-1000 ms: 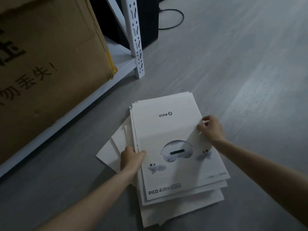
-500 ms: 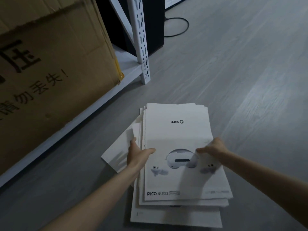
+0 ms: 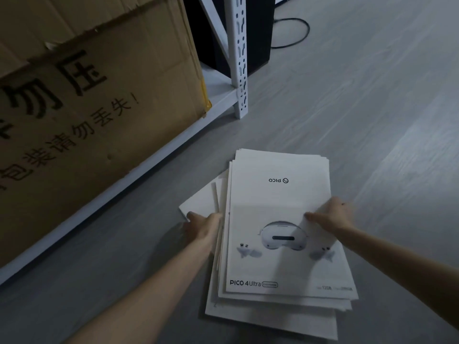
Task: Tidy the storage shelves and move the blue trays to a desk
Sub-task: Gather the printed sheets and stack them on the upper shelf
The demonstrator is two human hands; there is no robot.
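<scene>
A stack of white printed sheets point(image 3: 280, 194), with a headset picture and "PICO 4 Ultra" on the top one, lies on the grey floor beside the white storage shelf point(image 3: 223, 100). My left hand point(image 3: 203, 227) rests at the stack's left edge, on a lower sheet that sticks out to the left; its fingertips are hard to make out. My right hand point(image 3: 332, 217) lies flat on the right side of the top sheet, fingers pointing left. No blue tray shows in this view.
A large brown cardboard box point(image 3: 94, 108) with black printed characters fills the bottom shelf at left. The perforated white upright point(image 3: 239, 58) stands just beyond the sheets. A dark cabinet point(image 3: 258, 33) and a black cable point(image 3: 295, 31) lie behind it. Grey floor point(image 3: 385, 120) stretches right.
My right hand slid from the stack's right edge onto the top sheet. My left hand came off the top sheet to the left edge. The sheets sit more squarely stacked.
</scene>
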